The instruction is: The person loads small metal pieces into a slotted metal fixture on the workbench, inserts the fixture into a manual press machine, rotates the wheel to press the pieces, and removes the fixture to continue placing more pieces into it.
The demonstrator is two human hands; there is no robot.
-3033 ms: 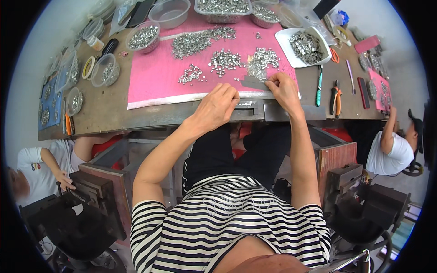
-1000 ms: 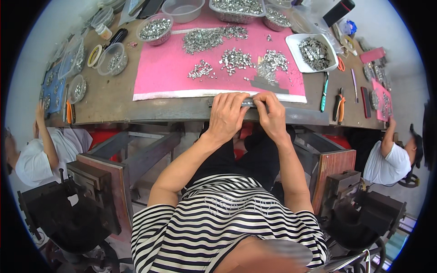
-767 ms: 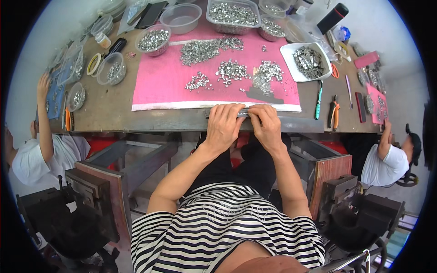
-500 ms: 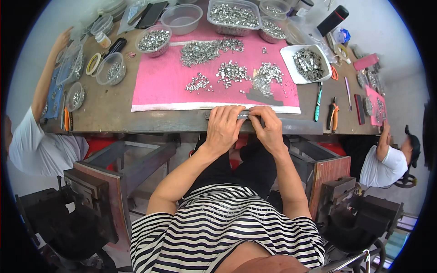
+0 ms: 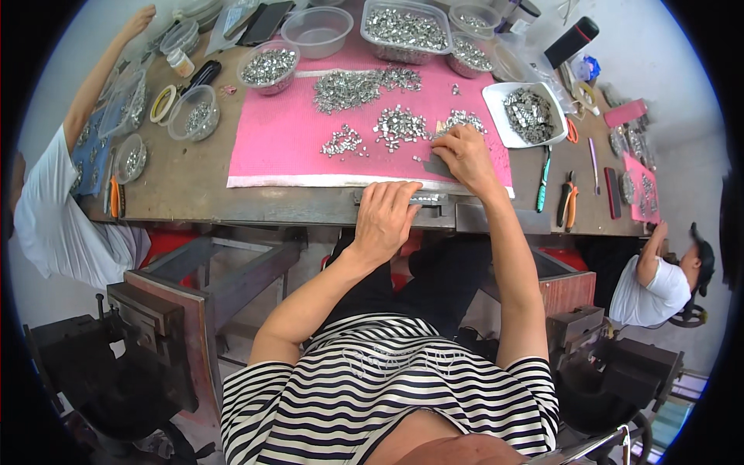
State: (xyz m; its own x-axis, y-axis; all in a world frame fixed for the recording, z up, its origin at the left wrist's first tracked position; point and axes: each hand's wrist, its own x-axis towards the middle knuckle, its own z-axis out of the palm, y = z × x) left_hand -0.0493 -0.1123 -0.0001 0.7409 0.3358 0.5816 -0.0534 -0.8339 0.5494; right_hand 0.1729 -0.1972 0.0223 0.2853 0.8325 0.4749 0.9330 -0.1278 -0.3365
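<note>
Here in the head view, the right hand (image 5: 463, 159) is sitting at the near edge of a heap of small, shiny silver metal pieces (image 5: 467, 118), thumb and fingers bunched; whether they're pinching one, I can't tell. The left hand (image 5: 384, 218) is lying palm-down, fingers together, over the left part of a narrow, dark metal fixture (image 5: 429, 199) along the brown worktable (image 5: 167, 177)'s front edge, bright bits showing in it. It's looking like a picking step, the fixture being steadied, and the next move is calling for a fine pinch on one tiny piece. The right hand is hiding part of the heap and a flat, dark grey strip (image 5: 434, 167) on the ribbed pink mat (image 5: 279, 147). A white, squarish dish (image 5: 498, 105) is crowding the right side; orange-handled pliers (image 5: 571, 203) are lying clear.
</note>
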